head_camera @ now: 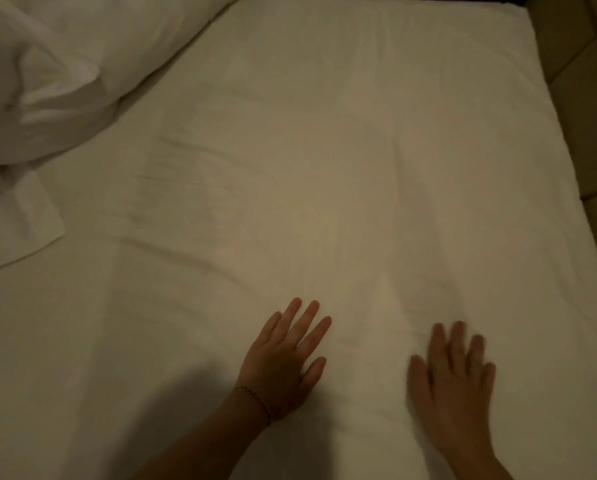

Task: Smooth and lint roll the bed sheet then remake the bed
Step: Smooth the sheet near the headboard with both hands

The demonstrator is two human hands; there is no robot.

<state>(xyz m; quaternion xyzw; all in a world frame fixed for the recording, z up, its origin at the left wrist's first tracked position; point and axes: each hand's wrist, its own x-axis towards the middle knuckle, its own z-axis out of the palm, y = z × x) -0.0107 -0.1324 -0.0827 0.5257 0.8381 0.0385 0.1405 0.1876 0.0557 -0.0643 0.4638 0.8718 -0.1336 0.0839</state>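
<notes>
Pressing one bed sheet point(290, 168): two flat hands, left hand point(283, 362), right hand point(453, 379).

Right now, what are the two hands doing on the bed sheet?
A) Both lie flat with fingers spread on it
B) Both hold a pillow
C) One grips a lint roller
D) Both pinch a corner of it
A: the left hand and right hand rest palm-down, fingers straight, on the bed sheet; no roller shows.

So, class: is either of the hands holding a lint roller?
No: the left hand and right hand both lie flat with fingers spread on the sheet, holding nothing.
</notes>
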